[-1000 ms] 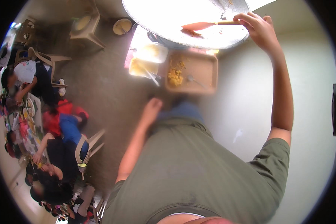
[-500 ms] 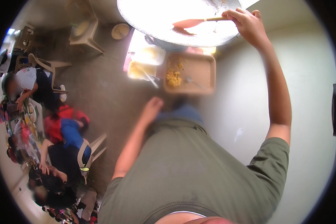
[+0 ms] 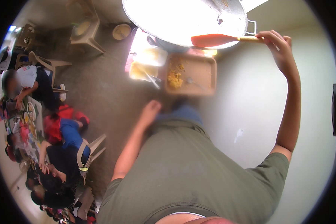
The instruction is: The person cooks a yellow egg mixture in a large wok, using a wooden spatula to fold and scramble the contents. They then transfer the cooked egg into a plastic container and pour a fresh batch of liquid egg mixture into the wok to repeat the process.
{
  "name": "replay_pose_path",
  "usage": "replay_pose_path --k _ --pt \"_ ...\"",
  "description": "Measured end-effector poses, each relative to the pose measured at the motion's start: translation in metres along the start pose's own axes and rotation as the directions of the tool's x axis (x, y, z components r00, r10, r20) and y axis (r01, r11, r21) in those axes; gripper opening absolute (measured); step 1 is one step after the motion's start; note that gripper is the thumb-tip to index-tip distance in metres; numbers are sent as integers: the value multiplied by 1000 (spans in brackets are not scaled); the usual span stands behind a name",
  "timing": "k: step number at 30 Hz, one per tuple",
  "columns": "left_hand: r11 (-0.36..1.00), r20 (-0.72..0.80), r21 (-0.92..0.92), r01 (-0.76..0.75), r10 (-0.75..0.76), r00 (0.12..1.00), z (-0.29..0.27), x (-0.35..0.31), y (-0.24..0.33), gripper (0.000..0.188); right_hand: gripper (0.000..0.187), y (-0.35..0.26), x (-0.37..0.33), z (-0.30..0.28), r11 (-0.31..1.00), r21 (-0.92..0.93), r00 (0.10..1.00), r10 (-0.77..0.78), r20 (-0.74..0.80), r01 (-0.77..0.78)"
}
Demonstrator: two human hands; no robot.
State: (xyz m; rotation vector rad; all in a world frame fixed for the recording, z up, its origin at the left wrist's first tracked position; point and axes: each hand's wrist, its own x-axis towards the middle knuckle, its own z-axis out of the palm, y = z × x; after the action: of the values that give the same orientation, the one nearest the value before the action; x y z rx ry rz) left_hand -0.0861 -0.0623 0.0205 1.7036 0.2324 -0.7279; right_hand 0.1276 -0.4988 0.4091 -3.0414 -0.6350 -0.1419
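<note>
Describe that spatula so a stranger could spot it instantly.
Find the big, bright metal pot at the top. At its lower right, the right hand grips a tan handle. That is the spatula, set apart from its neighbours by its broad orange blade.

First: Can any writing be read in the head view?

Second: None; no word, number or sign comes out legibly.

First: What of the white shirt (image 3: pixel 28 78) on the seated person (image 3: pixel 43 84) between nine and ten o'clock?

Second: It carries a small coloured mark, print-like, but too small and soft to read.

First: And the olive shirt (image 3: pixel 175 156) at six o'clock?

Second: A faint, smudged patch crosses its middle; whether that is lettering cannot be told.

First: The wall (image 3: pixel 257 112) toward three o'clock?

Second: It bears a pale mark (image 3: pixel 238 135) between three and four o'clock, whose shape gives no readable letter or figure.
</note>
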Motion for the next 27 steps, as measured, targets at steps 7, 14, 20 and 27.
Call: replay_pose_path --k 7,14,20,27 --pt "996 44 48 -75 73 996 -6 -11 -30 20 21 20 -10 0 998 48 995 52 -89 -48" --pt "992 55 116 -46 40 998 -9 -18 -42 19 22 -5 50 74 962 -266 979 11 -202 -65" --pt "998 21 63 -23 22 1000 -8 -18 -34 19 22 -2 42 59 986 -137 984 -116 -132 98" --pt "998 -19 55 -14 15 1000 2 -17 -34 18 21 28 44 21 988 -106 984 -122 -127 109"
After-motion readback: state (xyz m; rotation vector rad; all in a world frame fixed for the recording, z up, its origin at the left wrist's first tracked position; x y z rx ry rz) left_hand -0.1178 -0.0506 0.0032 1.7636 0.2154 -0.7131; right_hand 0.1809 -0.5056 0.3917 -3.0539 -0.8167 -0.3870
